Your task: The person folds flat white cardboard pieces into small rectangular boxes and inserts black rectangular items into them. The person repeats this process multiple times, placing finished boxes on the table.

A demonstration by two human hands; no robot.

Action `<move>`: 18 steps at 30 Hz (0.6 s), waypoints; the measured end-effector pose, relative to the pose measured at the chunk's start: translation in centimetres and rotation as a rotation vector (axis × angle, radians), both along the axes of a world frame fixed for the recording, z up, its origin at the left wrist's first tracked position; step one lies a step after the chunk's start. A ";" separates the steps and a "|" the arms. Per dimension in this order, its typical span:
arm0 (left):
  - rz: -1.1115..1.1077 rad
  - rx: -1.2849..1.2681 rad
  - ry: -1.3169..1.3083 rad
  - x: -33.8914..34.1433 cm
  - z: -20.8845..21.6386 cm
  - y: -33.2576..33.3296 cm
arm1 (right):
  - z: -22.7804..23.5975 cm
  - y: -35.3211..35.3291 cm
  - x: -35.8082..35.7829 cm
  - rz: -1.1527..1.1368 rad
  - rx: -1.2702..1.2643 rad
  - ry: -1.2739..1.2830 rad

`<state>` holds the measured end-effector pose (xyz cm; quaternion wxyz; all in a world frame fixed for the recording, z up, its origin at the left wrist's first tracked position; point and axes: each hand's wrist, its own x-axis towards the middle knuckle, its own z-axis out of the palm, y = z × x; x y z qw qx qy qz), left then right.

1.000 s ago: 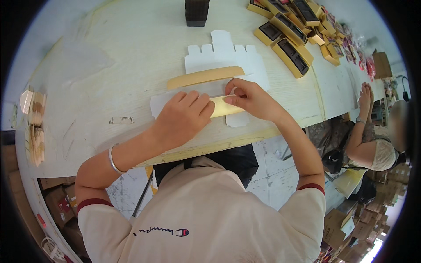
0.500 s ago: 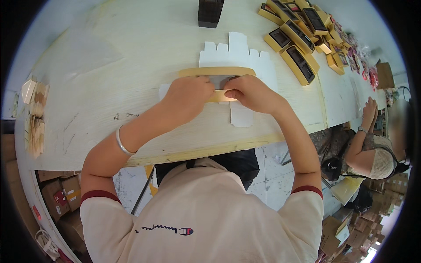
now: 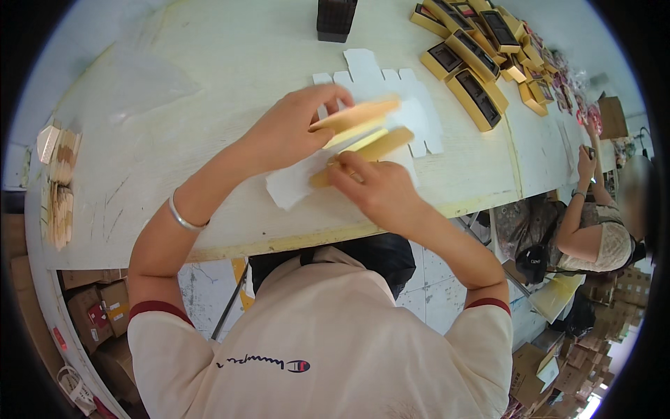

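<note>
We worked at the bench [image 3: 174,160] with our hands apart on a part-folded gold carton [image 3: 384,144], set at a slant over white notched card [image 3: 366,66]. Our right hand [image 3: 373,187] pinched the near wall toward its left end; our left hand [image 3: 296,126] touched the far wall, too blurred to tell how firmly it closed. We judged the carton light, springy and easily creased, perhaps slippery on its smooth face, and best held near the wall ends, close to the folds.
</note>
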<state>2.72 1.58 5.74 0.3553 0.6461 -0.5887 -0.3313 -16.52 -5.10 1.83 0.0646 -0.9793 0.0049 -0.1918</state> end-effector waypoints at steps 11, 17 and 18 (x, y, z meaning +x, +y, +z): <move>-0.141 -0.176 0.071 -2.1 -3.6 2.9 | 0.0 -6.7 -1.9 0.205 0.381 0.087; -0.288 -0.106 -0.122 -0.9 -4.0 1.4 | -0.9 -5.6 -0.6 0.101 0.670 0.074; -0.239 -0.114 -0.147 -1.1 -4.3 1.2 | -0.7 -5.3 -0.4 0.049 0.731 0.094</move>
